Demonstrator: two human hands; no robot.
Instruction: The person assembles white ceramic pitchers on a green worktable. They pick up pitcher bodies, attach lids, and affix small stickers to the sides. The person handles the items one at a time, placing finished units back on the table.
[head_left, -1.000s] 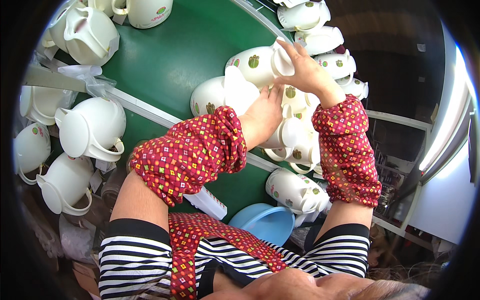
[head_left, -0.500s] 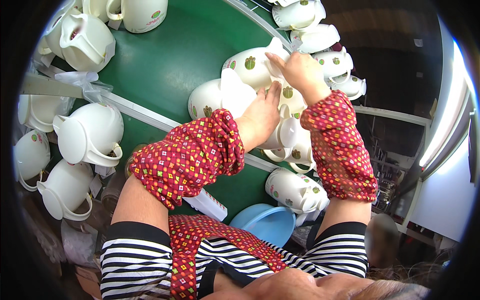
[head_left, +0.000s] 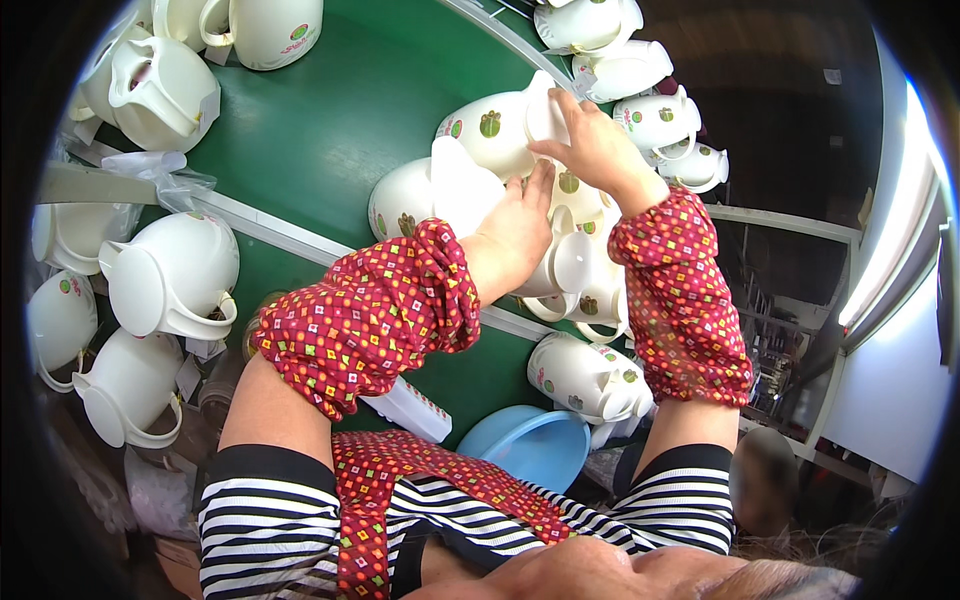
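Two cream-white plastic jugs with fruit prints lie tilted side by side on the green worktop. My right hand (head_left: 605, 150) is at the lid end of the far jug (head_left: 487, 130), with thumb and fingers on either side of its lid (head_left: 546, 118). My left hand (head_left: 512, 235) lies against the lid end of the near jug (head_left: 405, 200), fingers stretched out toward the right hand. That hand hides part of the near jug's wide lid (head_left: 462, 185). More jugs (head_left: 572, 262) with handles crowd just right of my left hand.
Jugs (head_left: 180, 265) stand and lie at the left, with others (head_left: 160, 90) at the far left. Several more (head_left: 660, 125) line the far right. A metal rail (head_left: 285, 235) crosses the green surface (head_left: 330, 120). Close to my body are a blue basin (head_left: 510, 440) and a white box-like piece (head_left: 412, 410).
The fingers of my right hand have shifted to the far side of the lid, and its thumb now reaches to the near side. My left hand stays almost in place.
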